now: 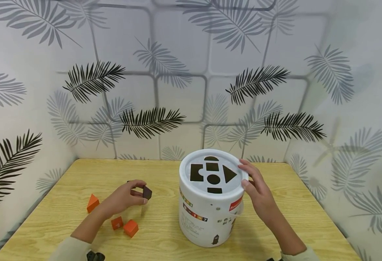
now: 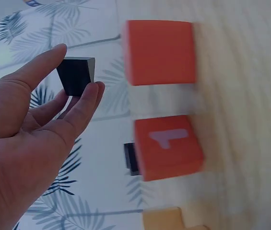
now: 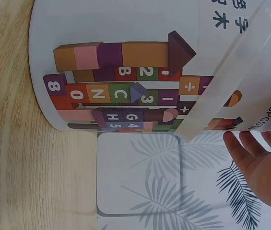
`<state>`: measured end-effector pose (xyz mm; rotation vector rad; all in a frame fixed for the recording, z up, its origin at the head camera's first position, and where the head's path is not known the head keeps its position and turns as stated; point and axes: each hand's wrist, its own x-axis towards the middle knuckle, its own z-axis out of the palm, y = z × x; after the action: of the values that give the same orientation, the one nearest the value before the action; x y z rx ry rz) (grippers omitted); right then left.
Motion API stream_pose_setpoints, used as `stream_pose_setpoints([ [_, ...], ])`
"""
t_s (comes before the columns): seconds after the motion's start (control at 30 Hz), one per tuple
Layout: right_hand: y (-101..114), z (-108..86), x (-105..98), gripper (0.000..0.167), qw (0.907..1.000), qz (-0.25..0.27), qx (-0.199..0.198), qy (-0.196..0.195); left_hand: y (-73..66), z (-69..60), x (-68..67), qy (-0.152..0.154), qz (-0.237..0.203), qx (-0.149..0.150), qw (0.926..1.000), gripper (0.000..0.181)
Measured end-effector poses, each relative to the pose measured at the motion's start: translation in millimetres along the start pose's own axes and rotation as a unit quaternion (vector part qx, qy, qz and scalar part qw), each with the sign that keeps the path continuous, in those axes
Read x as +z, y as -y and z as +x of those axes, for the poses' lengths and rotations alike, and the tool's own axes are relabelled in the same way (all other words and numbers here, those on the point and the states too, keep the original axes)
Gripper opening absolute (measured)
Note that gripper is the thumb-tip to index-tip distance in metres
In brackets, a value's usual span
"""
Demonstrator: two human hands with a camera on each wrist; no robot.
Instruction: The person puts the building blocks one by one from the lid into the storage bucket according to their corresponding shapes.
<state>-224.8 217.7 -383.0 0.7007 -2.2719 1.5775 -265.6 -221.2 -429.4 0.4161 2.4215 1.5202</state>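
In the head view, my left hand [image 1: 125, 199] pinches a small dark brown block [image 1: 147, 193] between thumb and fingers, above the table. The left wrist view shows this dark block [image 2: 75, 75] held at the fingertips. A white bucket [image 1: 207, 217] stands upright to the right, its lid [image 1: 197, 186] cut with several shaped holes. My right hand [image 1: 262, 197] touches the lid's right rim with fingers and thumb extended. Near the left forearm lie two orange cubes, one with a number [image 1: 117, 223] and one plain [image 1: 131, 228], and an orange triangular block [image 1: 93, 203].
Another dark piece [image 2: 131, 158] shows partly behind the numbered cube in the left wrist view. A yellow-orange block [image 2: 161, 219] is cut off at that view's lower edge. The wooden table [image 1: 158, 232] meets a leaf-patterned wall covering [image 1: 181, 98]. A pale handle [image 3: 231, 76] hangs along the bucket's side.
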Motion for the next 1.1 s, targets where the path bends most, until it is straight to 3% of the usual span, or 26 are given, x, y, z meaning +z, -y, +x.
stream_pose_setpoints([
  [0.27, 0.7, 0.1, -0.8, 0.042, 1.0000, -0.006, 0.001, 0.003, -37.9, -3.5, -6.4, -0.011, 0.004, 0.021, 0.9997, 0.072],
  [0.53, 0.4, 0.4, -0.5, 0.042, 1.0000, 0.001, -0.003, 0.002, -75.5, -6.7, -7.1, -0.021, 0.023, 0.069, 0.9971, 0.072],
  [0.87, 0.8, 0.1, -0.1, 0.042, 1.0000, -0.004, 0.001, 0.002, -118.8, -1.7, 5.6, -0.024, 0.011, 0.084, 0.9961, 0.073],
  [1.1, 0.5, 0.5, 0.0, 0.042, 1.0000, 0.007, -0.001, 0.003, -148.1, 6.8, 20.4, -0.011, 0.000, 0.121, 0.9926, 0.070],
])
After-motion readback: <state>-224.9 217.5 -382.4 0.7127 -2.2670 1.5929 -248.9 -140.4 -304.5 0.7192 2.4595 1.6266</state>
